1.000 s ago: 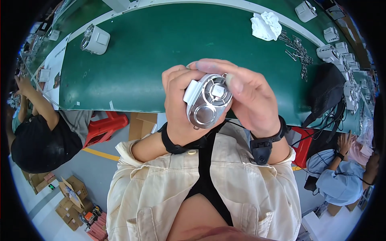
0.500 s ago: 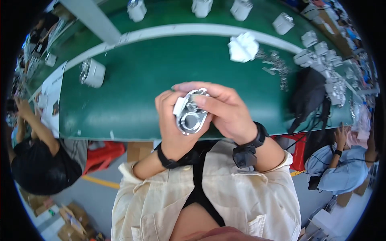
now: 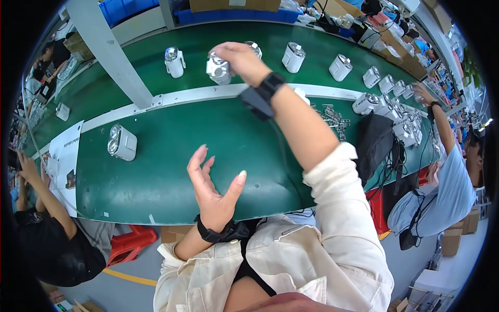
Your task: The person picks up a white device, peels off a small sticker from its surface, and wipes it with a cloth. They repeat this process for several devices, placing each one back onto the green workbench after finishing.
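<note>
My right hand (image 3: pixel 243 61) is stretched far forward over the strip beyond the white rail. Its fingers are closed on a white housing with a shiny chrome oval end (image 3: pixel 219 71); whether that housing touches the green surface I cannot tell. Nearer to me, my left hand (image 3: pixel 214 202) hovers over the green table (image 3: pixel 161 182), empty, fingers and thumb apart. A similar white housing (image 3: pixel 123 143) stands on the table to its left. Another housing (image 3: pixel 253 48) is partly hidden behind my right hand.
More housings (image 3: pixel 294 57) stand along the far strip, and several crowd at the right. Small metal parts (image 3: pixel 335 119) lie beside a black bag (image 3: pixel 375 140). A white rail (image 3: pixel 192 93) and post (image 3: pixel 117 57) cross the far side. Co-workers sit left and right.
My right hand has left my left hand and carried the chrome-ended housing forward past the rail. My left hand has let go and opened. The view has tilted farther ahead.
</note>
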Motion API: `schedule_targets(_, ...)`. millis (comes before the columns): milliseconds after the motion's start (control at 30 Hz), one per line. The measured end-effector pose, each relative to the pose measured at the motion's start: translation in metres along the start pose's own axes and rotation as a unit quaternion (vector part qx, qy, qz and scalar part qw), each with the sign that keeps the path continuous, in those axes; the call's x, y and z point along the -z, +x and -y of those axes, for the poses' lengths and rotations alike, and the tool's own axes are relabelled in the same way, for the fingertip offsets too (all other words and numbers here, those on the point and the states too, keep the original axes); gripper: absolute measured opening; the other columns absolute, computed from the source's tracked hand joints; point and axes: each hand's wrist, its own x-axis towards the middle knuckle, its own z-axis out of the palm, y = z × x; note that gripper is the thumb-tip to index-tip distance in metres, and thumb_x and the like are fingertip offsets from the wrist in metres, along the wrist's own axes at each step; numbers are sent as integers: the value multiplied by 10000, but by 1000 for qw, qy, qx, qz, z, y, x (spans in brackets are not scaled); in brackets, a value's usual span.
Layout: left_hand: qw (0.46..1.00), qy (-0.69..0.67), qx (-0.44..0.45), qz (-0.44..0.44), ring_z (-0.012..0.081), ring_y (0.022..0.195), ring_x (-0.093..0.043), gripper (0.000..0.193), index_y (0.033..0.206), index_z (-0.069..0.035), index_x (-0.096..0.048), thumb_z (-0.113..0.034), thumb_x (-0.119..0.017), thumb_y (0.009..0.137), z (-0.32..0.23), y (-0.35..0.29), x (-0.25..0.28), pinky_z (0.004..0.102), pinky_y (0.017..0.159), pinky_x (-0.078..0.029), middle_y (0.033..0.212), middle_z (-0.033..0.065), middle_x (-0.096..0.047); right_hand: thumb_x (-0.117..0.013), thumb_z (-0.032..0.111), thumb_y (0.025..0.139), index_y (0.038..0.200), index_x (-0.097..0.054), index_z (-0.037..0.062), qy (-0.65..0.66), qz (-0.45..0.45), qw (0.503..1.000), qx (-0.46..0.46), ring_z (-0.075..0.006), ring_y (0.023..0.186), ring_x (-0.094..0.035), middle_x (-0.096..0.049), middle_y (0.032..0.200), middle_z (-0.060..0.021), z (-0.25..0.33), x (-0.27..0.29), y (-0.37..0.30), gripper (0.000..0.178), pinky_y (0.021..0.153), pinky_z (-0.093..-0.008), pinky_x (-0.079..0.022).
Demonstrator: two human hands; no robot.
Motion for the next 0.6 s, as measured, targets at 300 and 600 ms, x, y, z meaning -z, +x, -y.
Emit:
schedule_targets(300, 1000, -9, 12, 18, 271, 1294, -359, 700, 1379, -9, -321, -66, -705, 797, 5, 0, -2, 443, 1069, -328, 1396, 147, -338, -617, 179, 847, 1091, -654, 25, -398, -175, 851, 295, -368, 1040, -584, -640, 1086, -169, -52, 3, 76, 291, 910, -411, -474)
schedule_targets(600, 1000, -3, -16, -4, 268, 1238, -403, 710, 1359, 9, -344, -125, -749, 792, 7, 2, 1, 412, 1034, -351, 1360, 165, -364, -742, 314, 690, 1391, -325, 114, -560, -604, 549, -144, -443, 1316, -254, -315, 1408, -218, 9, 211, -13, 840, 1016, -571, -313)
